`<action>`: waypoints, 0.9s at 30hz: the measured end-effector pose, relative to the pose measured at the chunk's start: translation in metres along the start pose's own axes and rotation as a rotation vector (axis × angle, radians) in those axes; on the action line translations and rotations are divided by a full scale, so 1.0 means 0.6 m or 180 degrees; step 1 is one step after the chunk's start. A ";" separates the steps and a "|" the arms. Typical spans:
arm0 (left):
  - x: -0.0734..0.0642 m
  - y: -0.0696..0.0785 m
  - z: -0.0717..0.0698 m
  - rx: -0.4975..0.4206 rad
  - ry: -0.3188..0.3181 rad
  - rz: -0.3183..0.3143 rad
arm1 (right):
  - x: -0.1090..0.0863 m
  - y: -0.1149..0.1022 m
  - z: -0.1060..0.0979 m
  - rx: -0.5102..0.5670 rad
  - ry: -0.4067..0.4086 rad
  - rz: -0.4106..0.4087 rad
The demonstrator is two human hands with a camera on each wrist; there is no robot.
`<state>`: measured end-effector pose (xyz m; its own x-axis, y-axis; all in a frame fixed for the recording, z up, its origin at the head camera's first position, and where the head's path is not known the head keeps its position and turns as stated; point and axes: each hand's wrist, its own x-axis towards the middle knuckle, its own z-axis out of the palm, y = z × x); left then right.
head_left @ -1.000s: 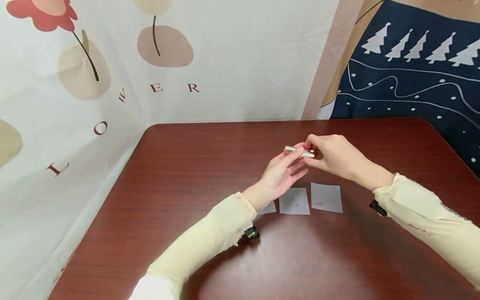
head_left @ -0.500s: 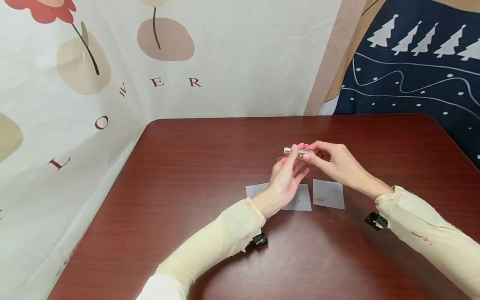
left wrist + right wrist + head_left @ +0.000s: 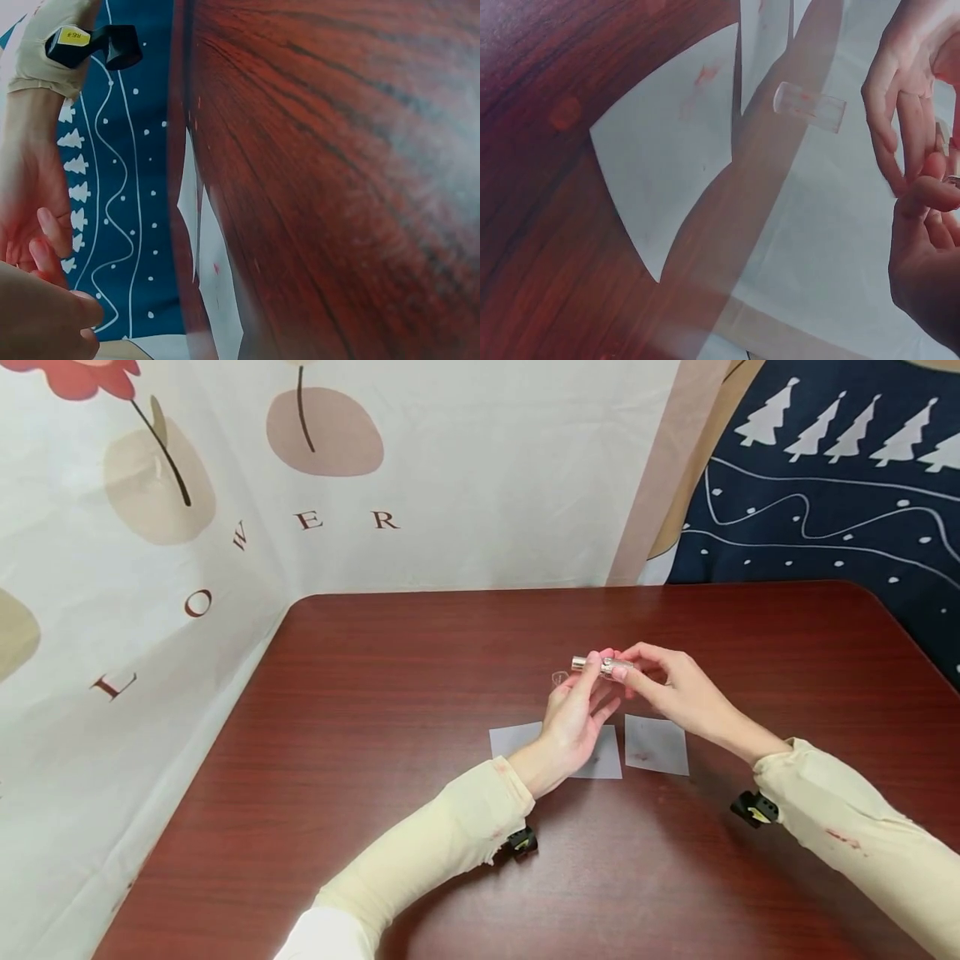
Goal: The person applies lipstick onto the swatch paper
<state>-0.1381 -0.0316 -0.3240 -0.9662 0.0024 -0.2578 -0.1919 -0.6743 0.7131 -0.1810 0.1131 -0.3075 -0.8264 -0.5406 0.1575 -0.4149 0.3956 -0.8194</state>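
With the fingers of left hand [image 3: 573, 720] and right hand [image 3: 678, 692], you are pinching the silvery tube [image 3: 580, 663]; clear cylinder [image 3: 810, 107] is already standing apart, work seemingly unfinished.

Cream sleeves [image 3: 427, 835], reddish smear [image 3: 843, 839] on the right, black wrist cameras [image 3: 746, 807], yellow label [image 3: 73, 36]

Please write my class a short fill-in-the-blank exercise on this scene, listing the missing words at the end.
1. The number of white paper squares on the table is ____.
2. The left grip and right grip hold a silvery tube, and the clear cylinder is nearer the ____ one.
3. The letter just right of the E on the backdrop is ____.

Missing words: three; left; R
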 end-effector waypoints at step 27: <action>-0.030 0.023 -0.018 0.0748 -0.0227 0.0223 | -0.009 -0.016 0.024 0.2707 -0.0618 0.0486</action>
<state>-0.1212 -0.0489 -0.3168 -0.9866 0.0192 -0.1617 -0.1507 -0.4843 0.8618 -0.1672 0.1015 -0.3081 -0.7384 -0.6741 -0.0202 0.1820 -0.1704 -0.9684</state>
